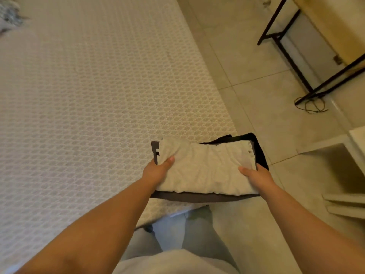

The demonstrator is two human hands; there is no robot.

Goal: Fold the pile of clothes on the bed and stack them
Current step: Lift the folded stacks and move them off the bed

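A stack of folded clothes (pixel 205 169) hangs over the bed's right corner, partly above the floor. Its top piece is a crumpled white garment; grey and black folded pieces show beneath it at the left, front and back right edges. My left hand (pixel 158 171) grips the stack's left end, thumb on the white top and fingers hidden underneath. My right hand (pixel 256 175) grips the right end the same way. The bed (pixel 98 95) has a white patterned cover and fills the left of the view.
A grey patterned cloth (pixel 9 18) lies at the bed's far left corner. Tiled floor (pixel 266 115) runs along the bed's right side. A black-framed table (pixel 296 56) stands at the back right with a cable (pixel 314 106) by its foot. White furniture (pixel 351 147) sits at the right edge.
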